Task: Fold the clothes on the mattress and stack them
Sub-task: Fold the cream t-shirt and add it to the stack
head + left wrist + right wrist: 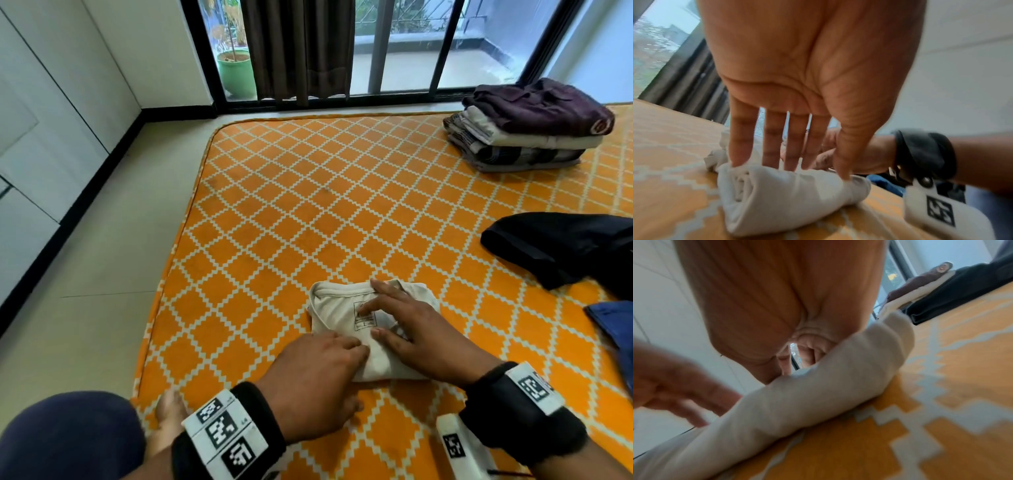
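Note:
A cream T-shirt (339,315), folded into a small thick bundle with its neck label up, lies on the orange lattice mattress (308,205) near me. My left hand (346,353) presses its near left edge with straight fingers (789,155); the bundle (781,198) shows layered folds at its end. My right hand (397,318) lies spread flat on top, with one finger on the label. In the right wrist view the palm (789,321) rests over the shirt (818,394). A stack of folded clothes (524,126) stands at the mattress's far right.
A loose black garment (561,246) and a blue one (613,325) lie at the right edge. The mattress's left edge meets a tiled floor (102,240). My knee (68,435) and foot (171,418) are at the near left. A barred window (342,48) stands behind.

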`<state>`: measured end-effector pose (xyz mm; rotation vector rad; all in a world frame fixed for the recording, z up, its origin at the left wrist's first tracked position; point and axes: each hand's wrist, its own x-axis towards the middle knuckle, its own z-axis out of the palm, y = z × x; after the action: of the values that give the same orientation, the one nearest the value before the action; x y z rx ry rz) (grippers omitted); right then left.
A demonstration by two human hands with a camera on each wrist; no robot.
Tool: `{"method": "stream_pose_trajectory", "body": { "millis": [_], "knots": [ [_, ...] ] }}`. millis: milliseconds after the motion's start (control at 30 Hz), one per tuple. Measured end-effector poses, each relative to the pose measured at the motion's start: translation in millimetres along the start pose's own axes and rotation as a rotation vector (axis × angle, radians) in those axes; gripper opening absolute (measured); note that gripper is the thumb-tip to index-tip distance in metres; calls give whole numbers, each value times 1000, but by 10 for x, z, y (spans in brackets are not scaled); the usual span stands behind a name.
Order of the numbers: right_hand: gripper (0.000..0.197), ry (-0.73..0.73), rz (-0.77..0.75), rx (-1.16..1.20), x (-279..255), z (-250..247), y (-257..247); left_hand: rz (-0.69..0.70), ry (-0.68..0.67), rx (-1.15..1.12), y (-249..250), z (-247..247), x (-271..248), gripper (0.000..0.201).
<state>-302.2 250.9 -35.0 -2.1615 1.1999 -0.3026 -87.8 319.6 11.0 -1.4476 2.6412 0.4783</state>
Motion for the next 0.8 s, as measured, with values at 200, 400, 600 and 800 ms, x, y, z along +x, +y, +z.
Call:
{"method": "stream_pose_trajectory", "body": {
  "millis": [200, 400, 600, 800],
  "knots": [
    [56, 84, -158, -192, -31, 40, -234, -411, 468, -291, -308, -216, 58, 33],
    [73, -137, -228, -216, -3, 197, -359, -714, 288, -473, -745, -43, 420, 33],
    [65, -206, -165, -266, 30, 229, -365, -735, 415, -776, -737, -17, 442, 15],
    [86, -168, -81, -334, 77, 313, -466, -678, 584, -852, -678, -178, 438, 18]
  ]
}}
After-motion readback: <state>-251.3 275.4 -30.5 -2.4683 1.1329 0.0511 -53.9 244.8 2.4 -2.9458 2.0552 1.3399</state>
